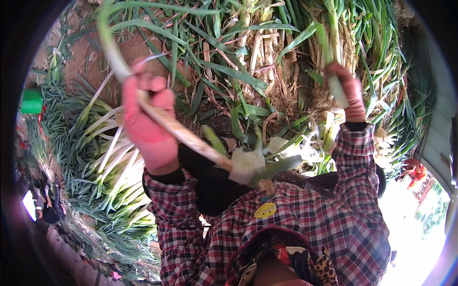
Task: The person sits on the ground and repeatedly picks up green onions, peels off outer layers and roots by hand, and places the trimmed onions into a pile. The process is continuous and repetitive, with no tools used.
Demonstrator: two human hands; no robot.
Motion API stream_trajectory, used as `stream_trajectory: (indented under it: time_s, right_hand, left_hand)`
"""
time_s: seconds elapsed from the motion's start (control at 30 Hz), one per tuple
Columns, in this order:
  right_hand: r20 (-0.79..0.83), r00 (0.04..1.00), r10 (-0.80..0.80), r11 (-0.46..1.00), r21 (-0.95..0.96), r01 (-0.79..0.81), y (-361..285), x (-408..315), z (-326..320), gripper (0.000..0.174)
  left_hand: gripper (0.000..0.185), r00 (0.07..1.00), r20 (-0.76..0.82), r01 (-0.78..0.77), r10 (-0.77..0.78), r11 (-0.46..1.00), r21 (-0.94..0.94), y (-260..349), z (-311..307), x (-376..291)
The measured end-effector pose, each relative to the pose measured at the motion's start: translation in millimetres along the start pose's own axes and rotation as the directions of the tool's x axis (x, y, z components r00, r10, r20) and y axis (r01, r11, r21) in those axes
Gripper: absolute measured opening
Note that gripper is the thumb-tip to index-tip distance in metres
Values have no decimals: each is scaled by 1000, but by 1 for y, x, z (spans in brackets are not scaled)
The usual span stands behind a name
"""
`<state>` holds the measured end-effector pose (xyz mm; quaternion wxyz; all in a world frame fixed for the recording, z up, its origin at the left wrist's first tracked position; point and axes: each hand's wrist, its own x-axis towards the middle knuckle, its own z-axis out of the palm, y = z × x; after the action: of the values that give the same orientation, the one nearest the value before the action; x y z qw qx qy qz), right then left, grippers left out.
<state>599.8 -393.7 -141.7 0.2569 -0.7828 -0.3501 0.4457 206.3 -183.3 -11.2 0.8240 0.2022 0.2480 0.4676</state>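
My left hand (pixel 148 118), in a pink glove, is closed around a long leek or large green onion (pixel 186 132). Its white stalk slants down across my front with a brown-stained lower part, and its green top curves up past the fingers. At the right, my right hand (pixel 345 84), gloved and blurred, grips a pale green leaf strip (pixel 336 89), well apart from the stalk. Pale peelings (pixel 247 166) lie near the stalk's lower end; whether they are still joined to it I cannot tell.
Peeled white-stalked onions (pixel 121 168) are heaped at the left. Unpeeled bundles with dirty roots (pixel 264 53) stand ahead and at the upper right, among loose leaves (pixel 247 77) on brown soil. A green object (pixel 31 101) is at the far left, and another person (pixel 50 205) is at the lower left.
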Motion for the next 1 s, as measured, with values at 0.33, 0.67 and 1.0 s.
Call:
stream_trajectory:
  time_s: [0.33,0.67,1.0]
  right_hand:
    - [-7,971,-239,920,-320,224,-44,104,170,67]
    - [475,846,-241,556,-647,522,91,72,224,45]
    - [228,966,120,965,-255,-59,112,24,130,40]
  left_hand:
    - [18,774,-343,501,-533,846,-184,-84,-47,19]
    - [28,861,-382,386,-335,920,65,-77,-12,28]
    - [27,869,-399,425,-291,853,304,-76,8,10]
